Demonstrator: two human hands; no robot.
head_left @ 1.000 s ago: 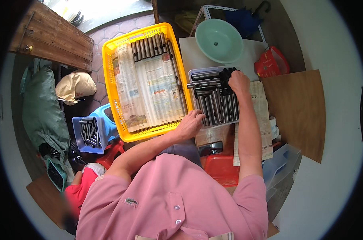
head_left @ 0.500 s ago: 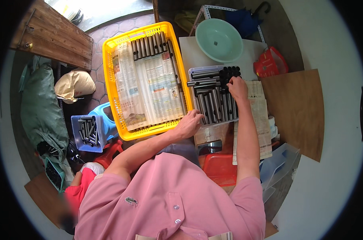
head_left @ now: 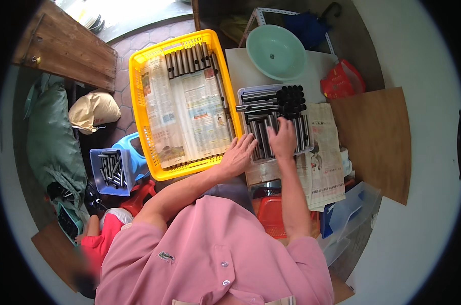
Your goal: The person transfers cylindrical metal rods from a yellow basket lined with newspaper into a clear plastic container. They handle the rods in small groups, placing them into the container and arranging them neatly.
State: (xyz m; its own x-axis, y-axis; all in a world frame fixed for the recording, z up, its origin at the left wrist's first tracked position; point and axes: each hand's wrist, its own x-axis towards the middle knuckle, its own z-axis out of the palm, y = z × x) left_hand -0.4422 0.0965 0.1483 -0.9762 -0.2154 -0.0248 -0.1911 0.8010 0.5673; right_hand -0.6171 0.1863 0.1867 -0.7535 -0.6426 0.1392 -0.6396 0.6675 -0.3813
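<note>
My right hand (head_left: 283, 138) lies on a row of dark metal tubes (head_left: 261, 119) in a grey tray (head_left: 267, 89), fingers bent over them; whether it grips one is hidden. More tubes are stacked end-on (head_left: 291, 98) at the tray's far right. My left hand (head_left: 238, 155) rests with spread fingers between the tray and the near right corner of a yellow basket (head_left: 135, 96). The basket is lined with newspaper (head_left: 190, 117), and a row of tubes (head_left: 189, 59) lies at its far end.
A pale green basin (head_left: 276, 51) and a red bag (head_left: 342, 81) sit beyond the tray. Newspaper (head_left: 324, 162) lies under it. A blue crate of tubes (head_left: 110, 170) stands on the floor at left, near a tan bag (head_left: 90, 109) and a green sack (head_left: 52, 142). A brown board (head_left: 378, 142) is at right.
My right hand has slid from the stacked tube ends at the tray's far right toward me, onto the near tubes. My left hand has stayed by the basket corner.
</note>
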